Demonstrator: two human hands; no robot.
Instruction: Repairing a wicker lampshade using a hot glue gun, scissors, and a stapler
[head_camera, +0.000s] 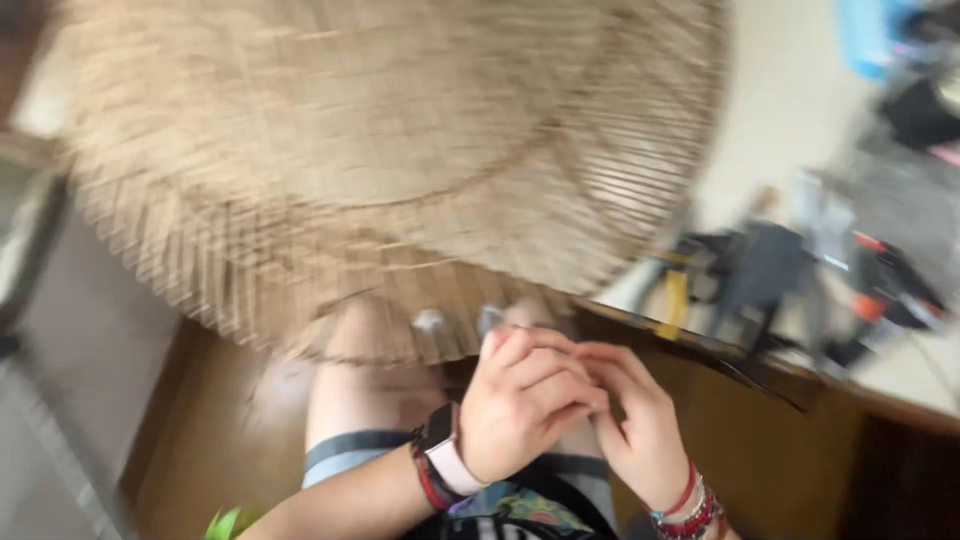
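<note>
A large round woven mat or basket (380, 150) of tan fibre fills the upper half of the head view, blurred by motion. Its lower edge rests over my knees. My left hand (520, 400) and my right hand (635, 420) are together just below that edge, fingers curled and touching each other. The blur hides whether they pinch a strand or anything small. A pale-strapped watch (450, 455) and bead bracelets sit on my left wrist. Red and blue bracelets (690, 510) circle my right wrist.
I sit on a brown wooden floor (230, 440). My bare legs and striped shorts (345, 450) are below the mat. A low wooden ledge (800, 380) at the right carries blurred dark tools with orange and yellow parts (780, 270). A grey surface (60, 400) is at the left.
</note>
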